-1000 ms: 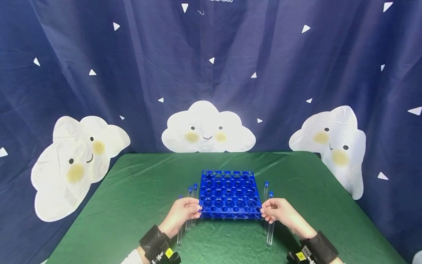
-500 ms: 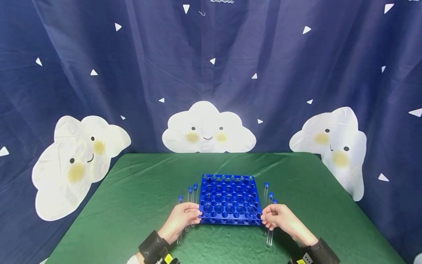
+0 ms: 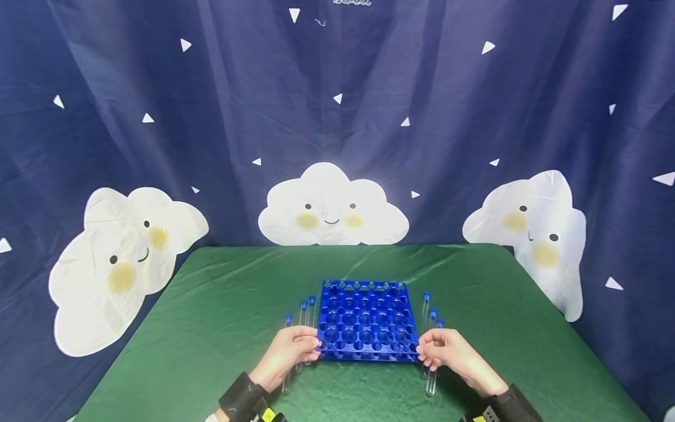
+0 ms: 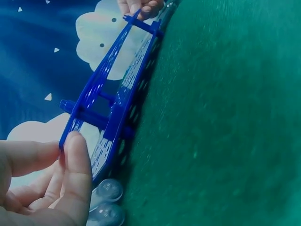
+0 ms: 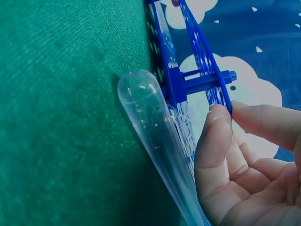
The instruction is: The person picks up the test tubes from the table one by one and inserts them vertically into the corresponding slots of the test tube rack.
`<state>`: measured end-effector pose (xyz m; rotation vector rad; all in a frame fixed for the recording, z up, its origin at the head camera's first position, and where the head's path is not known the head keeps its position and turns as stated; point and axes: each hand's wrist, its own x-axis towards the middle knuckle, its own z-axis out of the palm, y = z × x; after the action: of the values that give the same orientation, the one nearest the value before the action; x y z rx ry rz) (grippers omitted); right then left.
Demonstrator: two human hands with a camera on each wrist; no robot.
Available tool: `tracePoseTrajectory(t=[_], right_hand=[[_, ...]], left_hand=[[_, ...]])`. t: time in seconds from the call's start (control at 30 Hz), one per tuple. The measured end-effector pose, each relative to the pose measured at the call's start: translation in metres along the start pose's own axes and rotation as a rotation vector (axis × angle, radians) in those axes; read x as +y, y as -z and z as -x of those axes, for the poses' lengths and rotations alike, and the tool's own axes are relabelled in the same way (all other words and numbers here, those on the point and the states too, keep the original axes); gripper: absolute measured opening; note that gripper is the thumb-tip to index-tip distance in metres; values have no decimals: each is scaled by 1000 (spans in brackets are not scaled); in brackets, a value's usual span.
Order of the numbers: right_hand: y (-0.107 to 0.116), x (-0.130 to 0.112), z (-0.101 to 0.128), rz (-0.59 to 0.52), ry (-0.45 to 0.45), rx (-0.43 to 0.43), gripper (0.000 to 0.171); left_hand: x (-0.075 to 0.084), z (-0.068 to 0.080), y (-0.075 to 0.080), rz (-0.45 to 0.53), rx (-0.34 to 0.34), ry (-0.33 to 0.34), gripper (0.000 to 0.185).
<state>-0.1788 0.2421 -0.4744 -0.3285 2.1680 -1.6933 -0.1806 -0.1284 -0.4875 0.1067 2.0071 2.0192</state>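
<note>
A blue test tube rack point(image 3: 366, 319) with a grid of round holes sits mid-table in the head view. My left hand point(image 3: 290, 354) pinches the top plate's near left corner between thumb and finger, as the left wrist view shows on the rack point(image 4: 89, 103). At the near right corner, my right hand point(image 3: 445, 354) pinches the same plate; its thumb point(image 5: 216, 132) lies under the plate edge in the right wrist view. Capped test tubes point(image 3: 287, 322) lie left of the rack, partly hidden by the left hand. More test tubes point(image 3: 432, 381) lie on the right, partly behind the right hand.
The green tablecloth point(image 3: 221, 305) covers the table, whose back edge meets a dark blue curtain point(image 3: 337, 70) with white clouds. A rounded tube end point(image 5: 138, 89) lies close beside the rack in the right wrist view.
Both hands have brought the rack slightly nearer and lower in the head view, mostly in the first half second. A third cap on the right has come into sight. Both grips stay the same.
</note>
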Motion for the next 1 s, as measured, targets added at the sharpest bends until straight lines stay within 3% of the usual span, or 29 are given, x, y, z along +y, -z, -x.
tracePoseTrajectory(t=[0.17,0.3,0.4,0.47,0.57,0.7,0.77,0.87,1.0], right_hand=[[0,3,0,-11,5,-11,27],[0,3,1,-11,8,-14,27],[1,2,1,-12,8,-16,25],[2,2,1,-15,6,-18,24],[3,1,2,-22,8,-25,24],[3,0,2,-22,1,-24,24],[3,0,2,-20,-3,-22,24],[3,0,3,-19,-4,-27,25],[3,1,2,-22,-9,-33,27]], left_hand=[[7,1,9,-71,-50,8,43],[21,-2,20,-137,-110,23,44],[33,-5,30,-161,-109,20,44],[40,-7,36,-177,-73,16,44],[47,-9,46,-240,34,9,38],[49,-13,53,-476,226,24,27],[47,-14,54,-613,286,51,24],[41,-15,54,-769,309,82,22],[34,-15,52,-880,293,109,25]])
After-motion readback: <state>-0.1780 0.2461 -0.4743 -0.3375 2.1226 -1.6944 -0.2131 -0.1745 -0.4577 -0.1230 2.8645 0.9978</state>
